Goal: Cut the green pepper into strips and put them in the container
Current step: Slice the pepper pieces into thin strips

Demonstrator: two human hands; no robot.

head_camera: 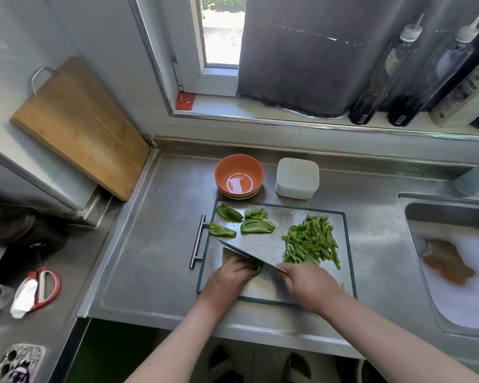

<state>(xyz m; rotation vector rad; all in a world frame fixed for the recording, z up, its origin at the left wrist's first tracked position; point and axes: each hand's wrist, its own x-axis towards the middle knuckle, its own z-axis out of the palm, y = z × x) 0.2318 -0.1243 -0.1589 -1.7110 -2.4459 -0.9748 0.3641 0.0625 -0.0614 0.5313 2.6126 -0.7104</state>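
- The pepper piece (257, 268) being cut lay near the 6 o'clock edge of the cutting board (282, 214). It was mostly hidden, with only a green edge showing between the two hands.
- The left hand (231, 275) held that piece down with curled fingers right beside the blade.
- The right hand (307, 286) was wrapped tight round the handle of the cleaver (255, 248). The handle itself was hidden, and the blade ran out towards 10 o'clock.
- A pile of cut strips (311, 244) sat at the board's 3 o'clock, and four uncut pieces (257, 226) waited at 10 to 11 o'clock.
- The white container (297, 178) stood on the bench (155, 244) beyond the board at 1 o'clock. Whether it was lidded could not be told. An orange bowl (239, 175) stood at 12 o'clock.
- The main risk appeared to be the left fingertips: the piece was small and curved, so a slip or roll could bring them under the edge.
- The metal-looking board on a steel bench might skate under a hard chop.
- The strip pile lay close to the 3 o'clock rim, so a careless sweep could push strips off towards the sink (454, 258).
- None of the strips was in the container yet, so carrying them across could scatter some.
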